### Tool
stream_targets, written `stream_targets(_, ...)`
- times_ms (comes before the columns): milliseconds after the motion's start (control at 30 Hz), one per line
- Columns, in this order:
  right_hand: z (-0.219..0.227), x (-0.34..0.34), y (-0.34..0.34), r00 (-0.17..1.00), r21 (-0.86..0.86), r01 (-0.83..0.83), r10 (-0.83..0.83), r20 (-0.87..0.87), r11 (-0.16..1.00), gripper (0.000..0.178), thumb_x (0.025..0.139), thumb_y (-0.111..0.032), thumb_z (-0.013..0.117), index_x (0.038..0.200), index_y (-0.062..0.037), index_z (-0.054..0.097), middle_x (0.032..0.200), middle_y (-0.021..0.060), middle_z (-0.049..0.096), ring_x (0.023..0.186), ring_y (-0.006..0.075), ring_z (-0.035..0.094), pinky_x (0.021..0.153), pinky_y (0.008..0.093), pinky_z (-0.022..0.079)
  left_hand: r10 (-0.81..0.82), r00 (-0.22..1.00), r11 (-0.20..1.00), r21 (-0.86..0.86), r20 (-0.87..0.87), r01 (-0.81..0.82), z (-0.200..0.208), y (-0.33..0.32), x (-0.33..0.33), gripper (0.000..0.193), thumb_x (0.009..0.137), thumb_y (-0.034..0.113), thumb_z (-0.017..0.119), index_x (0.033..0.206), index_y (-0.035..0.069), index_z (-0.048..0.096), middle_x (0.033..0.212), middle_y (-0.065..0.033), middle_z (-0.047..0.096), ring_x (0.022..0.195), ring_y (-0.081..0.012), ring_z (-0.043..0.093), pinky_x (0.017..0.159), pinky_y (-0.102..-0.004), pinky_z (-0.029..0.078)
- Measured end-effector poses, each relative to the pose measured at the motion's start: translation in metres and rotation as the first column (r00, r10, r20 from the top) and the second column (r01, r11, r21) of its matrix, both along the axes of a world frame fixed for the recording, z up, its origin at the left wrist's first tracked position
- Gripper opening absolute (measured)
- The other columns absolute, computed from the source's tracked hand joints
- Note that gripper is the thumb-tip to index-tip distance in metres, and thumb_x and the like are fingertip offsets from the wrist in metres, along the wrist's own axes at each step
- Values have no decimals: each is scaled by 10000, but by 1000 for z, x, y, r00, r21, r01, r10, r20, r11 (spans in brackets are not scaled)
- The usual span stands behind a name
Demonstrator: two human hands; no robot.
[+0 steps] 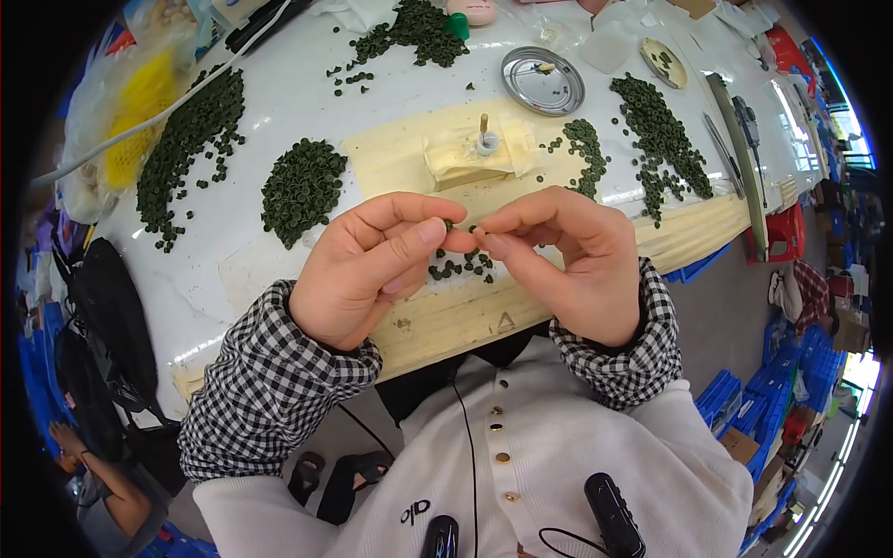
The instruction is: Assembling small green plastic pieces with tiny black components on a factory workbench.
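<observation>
My left hand [377,260] is closed in a pinch on a small dark green part [447,224] between thumb and forefinger. Close beside it, my right hand [567,260] pinches another small dark part [475,231]. Both hands hang over the front of the table, their fingertips almost meeting. Below the fingertips lies a little group of dark green parts [456,268]. Just beyond the hands stands a block wrapped in cream tape [474,160], with a white collar and an upright brown pin [484,123] on top.
A dense heap of green parts [302,191] lies left of the block; more piles spread at far left [191,149] and right [660,139]. Behind the block sits a round metal lid [542,82]. Tweezers [724,153] lie near the right edge. A white cable [177,110] crosses the left side.
</observation>
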State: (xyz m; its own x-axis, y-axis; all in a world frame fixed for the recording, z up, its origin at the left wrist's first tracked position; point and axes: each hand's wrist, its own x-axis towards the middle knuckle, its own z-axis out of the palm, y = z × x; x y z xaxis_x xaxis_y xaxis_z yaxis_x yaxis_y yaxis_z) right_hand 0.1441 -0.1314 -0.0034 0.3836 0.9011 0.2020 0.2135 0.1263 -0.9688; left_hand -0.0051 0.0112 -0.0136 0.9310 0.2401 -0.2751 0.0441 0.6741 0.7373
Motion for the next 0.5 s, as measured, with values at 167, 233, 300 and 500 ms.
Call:
stream_targets(167,5,0,-1,992,-69,-4,-5,-130,998,154,821,3,604,972,34,613,891,84,664,790,99,636,721,224,512,13,1000,1000,26,9,-13,-3,0,-1,176,928,76,491,1078,16,559,930,-93,639,491,4,305,443,-136,271)
stream_targets(233,5,1,-2,982,-78,-24,9,-188,997,146,824,-6,611,965,32,609,888,80,661,785,93,632,716,219,510,11,1000,1000,23,5,-11,-2,0,-1,176,924,73,496,1082,17,550,930,-93,639,490,5,308,444,-135,273)
stream_targets(300,5,0,-2,969,-75,-18,-1,-248,997,133,826,-15,617,952,28,606,879,71,658,770,84,625,707,214,507,17,1000,1000,1,7,-17,-1,0,-1,180,922,73,500,1089,18,538,931,-93,639,491,4,311,445,-134,276)
stream_targets(500,-3,3,1,988,23,-31,34,-153,999,101,811,-3,631,907,17,607,897,59,600,810,94,589,729,223,499,67,996,997,29,-61,-66,8,-5,2,176,903,54,527,1074,12,527,894,-66,637,504,6,320,451,-138,276)
